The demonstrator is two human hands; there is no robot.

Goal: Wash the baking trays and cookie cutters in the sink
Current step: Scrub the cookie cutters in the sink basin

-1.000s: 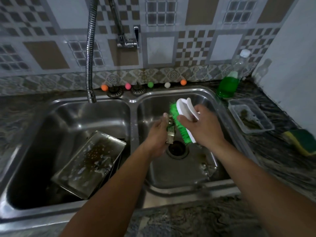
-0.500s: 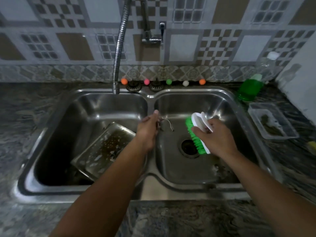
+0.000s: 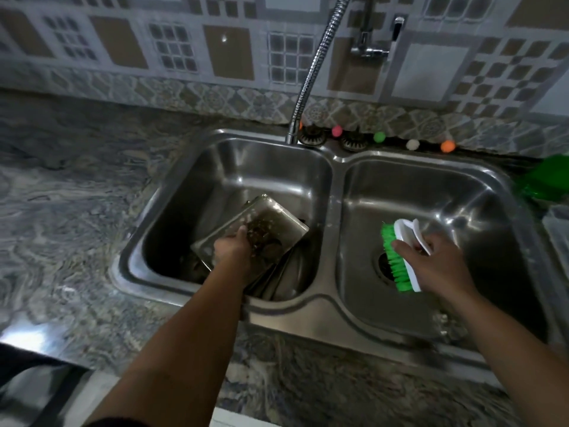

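A dirty metal baking tray point(image 3: 278, 221) leans tilted in the left basin of the steel double sink point(image 3: 335, 208), with more metal trays point(image 3: 277, 283) stacked under it. My left hand point(image 3: 232, 252) reaches down onto the tray's soiled face; its fingers are hidden behind the back of the hand, and no cookie cutter shows. My right hand point(image 3: 437, 263) grips a white scrub brush point(image 3: 400, 238) with green bristles, held on its side over the right basin's drain point(image 3: 381, 266).
A flexible metal faucet hose point(image 3: 317, 63) curves down over the back of the left basin. Small coloured balls point(image 3: 337, 130) line the back ledge. A green soap bottle point(image 3: 546, 180) and a clear plastic container point(image 3: 558, 229) sit at the right edge. Marbled countertop point(image 3: 77, 211) surrounds the sink.
My left hand moved from the right basin, over the divider with the cookie cutter, down onto the tray in the left basin. The brush hand stayed over the drain. The view shifted left.
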